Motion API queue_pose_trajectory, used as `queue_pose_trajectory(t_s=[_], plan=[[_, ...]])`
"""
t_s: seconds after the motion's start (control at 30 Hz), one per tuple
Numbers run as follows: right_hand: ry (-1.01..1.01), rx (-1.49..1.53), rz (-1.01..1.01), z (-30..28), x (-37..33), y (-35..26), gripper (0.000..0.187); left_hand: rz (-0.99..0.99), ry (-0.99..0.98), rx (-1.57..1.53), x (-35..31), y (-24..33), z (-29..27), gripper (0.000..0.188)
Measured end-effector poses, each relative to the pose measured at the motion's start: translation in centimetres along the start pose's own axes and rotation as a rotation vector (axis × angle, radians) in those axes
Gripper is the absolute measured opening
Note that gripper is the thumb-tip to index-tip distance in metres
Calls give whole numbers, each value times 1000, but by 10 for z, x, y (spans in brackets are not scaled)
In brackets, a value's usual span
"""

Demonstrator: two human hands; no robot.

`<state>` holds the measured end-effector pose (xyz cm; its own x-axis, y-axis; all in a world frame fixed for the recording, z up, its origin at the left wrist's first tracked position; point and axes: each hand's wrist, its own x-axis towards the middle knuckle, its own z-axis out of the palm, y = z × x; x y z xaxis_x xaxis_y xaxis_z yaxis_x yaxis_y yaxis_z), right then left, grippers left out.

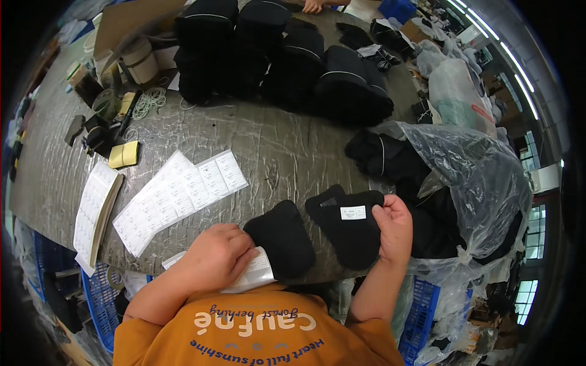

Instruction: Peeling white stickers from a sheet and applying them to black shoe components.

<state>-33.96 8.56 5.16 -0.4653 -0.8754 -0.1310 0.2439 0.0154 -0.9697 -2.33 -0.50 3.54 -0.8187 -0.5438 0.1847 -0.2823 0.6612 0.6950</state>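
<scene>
My right hand (395, 230) pinches the right edge of a flat black fabric piece (357, 241), thumb on top. A small white printed label (353, 212) sits on its upper part. Left of it, a second black fabric piece (284, 241) lies at the table's near edge. My left hand (221, 255) is closed, fingers curled over a white label sheet (259, 274) close to my body; the fingertips are partly hidden. Beyond that hand, overlapping label sheets (180, 198) lie on the table.
Tied black fabric bundles (348, 85) stand along the far side. A clear plastic bag (482, 177) of black pieces bulges at right. On the left are a thick label stack (97, 207), a yellow pad (124, 155) and rubber bands (149, 102). Another person's hand (314, 6) shows at the far edge.
</scene>
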Motion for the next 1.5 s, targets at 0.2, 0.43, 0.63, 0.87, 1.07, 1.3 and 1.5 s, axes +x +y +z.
queue_pose_trajectory(t_s=[0.2, 0.43, 0.63, 0.87, 1.07, 1.3, 1.5], plan=[[-93, -15, 22, 49, -13, 38, 14, -31, 72, -48, -4, -3, -5, 10], [-29, -417, -102, 49, -9, 76, 11, -23, 75, -21, -13, -5, -10, 10], [57, -215, 13, -8, 19, 39, 9, -78, 55, -40, -13, -4, -7, 11], [251, -1144, -528, -8, 24, 70, 18, -196, 138, -117, -2, -6, -1, 13], [-487, -447, -183, 99, -49, 42, 29, -355, 134, -313, 3, 6, -6, 20], [-590, -449, -685, 103, -58, 64, 33, -323, -217, -774, -9, 7, -8, 26], [-639, -452, -737, 95, -68, 62, 36, -373, -222, -760, -12, 13, 1, 25]])
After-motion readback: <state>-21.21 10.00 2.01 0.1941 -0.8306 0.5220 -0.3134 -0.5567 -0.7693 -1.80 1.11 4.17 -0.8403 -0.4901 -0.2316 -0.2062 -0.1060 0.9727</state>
